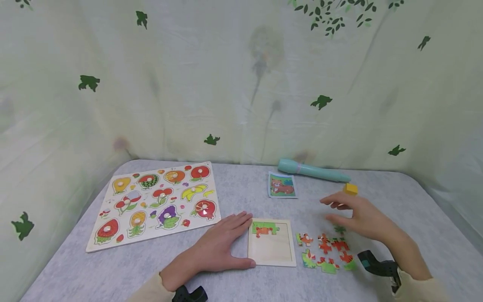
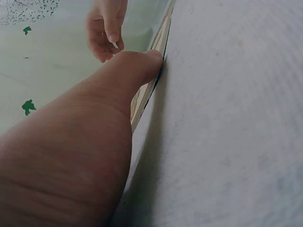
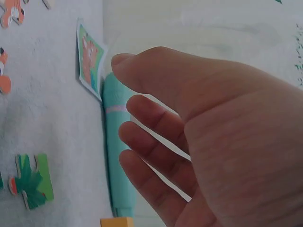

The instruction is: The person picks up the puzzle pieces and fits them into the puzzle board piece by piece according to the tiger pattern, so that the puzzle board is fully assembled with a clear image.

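Observation:
My left hand (image 1: pixel 220 248) lies along the left side of a small wooden puzzle tray (image 1: pixel 270 253), fingers straight and thumb at its lower left corner. In the left wrist view the left thumb (image 2: pixel 137 66) touches the tray's edge. Joined green and orange puzzle pieces (image 1: pixel 264 229) fill the tray's upper left part. Right of the tray lie several loose puzzle pieces (image 1: pixel 325 244). Above their far right side hovers my right hand (image 1: pixel 364 218), thumb and fingers apart. Nothing shows between its fingers in the right wrist view, where a green puzzle piece (image 3: pixel 34 182) lies nearby.
A large fruit peg board (image 1: pixel 151 233) lies on the left. At the back are a picture card (image 1: pixel 282 186) with an animal on it and a long teal tube-shaped object (image 1: pixel 317 171). A yellow block (image 1: pixel 350 188) stands just beyond the right hand. Patterned curtain surrounds the table.

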Demonstrator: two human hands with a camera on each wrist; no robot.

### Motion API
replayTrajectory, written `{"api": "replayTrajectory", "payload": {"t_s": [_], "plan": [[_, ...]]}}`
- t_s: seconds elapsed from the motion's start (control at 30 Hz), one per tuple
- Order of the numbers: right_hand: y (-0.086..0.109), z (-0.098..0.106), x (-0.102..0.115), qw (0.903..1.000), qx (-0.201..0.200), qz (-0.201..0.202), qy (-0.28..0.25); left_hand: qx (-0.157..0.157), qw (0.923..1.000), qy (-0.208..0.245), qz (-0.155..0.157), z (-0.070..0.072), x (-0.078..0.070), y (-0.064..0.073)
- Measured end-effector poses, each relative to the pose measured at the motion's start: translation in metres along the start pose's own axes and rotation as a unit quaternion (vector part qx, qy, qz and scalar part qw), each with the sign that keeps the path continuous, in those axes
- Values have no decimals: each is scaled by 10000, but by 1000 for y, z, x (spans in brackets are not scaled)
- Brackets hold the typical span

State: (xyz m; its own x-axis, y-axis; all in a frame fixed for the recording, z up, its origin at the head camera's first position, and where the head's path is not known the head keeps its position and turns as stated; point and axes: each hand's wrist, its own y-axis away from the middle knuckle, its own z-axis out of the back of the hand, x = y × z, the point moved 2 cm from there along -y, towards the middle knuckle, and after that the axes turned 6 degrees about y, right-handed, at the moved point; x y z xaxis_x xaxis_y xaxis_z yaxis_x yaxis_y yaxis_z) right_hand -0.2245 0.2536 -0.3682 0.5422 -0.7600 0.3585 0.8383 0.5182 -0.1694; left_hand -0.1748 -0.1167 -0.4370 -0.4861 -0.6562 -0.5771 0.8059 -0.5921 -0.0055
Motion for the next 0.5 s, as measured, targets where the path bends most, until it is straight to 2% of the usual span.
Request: {"api": "replayTrajectory", "payload": {"t_s": [0.23, 0.5], "plan": [[5, 8, -9, 9993, 128, -340, 35, 25, 9999, -21, 108, 0, -1, 0], [8, 5, -20, 9975, 420, -525, -227, 43, 9999, 27, 154, 1, -1, 0]]}}
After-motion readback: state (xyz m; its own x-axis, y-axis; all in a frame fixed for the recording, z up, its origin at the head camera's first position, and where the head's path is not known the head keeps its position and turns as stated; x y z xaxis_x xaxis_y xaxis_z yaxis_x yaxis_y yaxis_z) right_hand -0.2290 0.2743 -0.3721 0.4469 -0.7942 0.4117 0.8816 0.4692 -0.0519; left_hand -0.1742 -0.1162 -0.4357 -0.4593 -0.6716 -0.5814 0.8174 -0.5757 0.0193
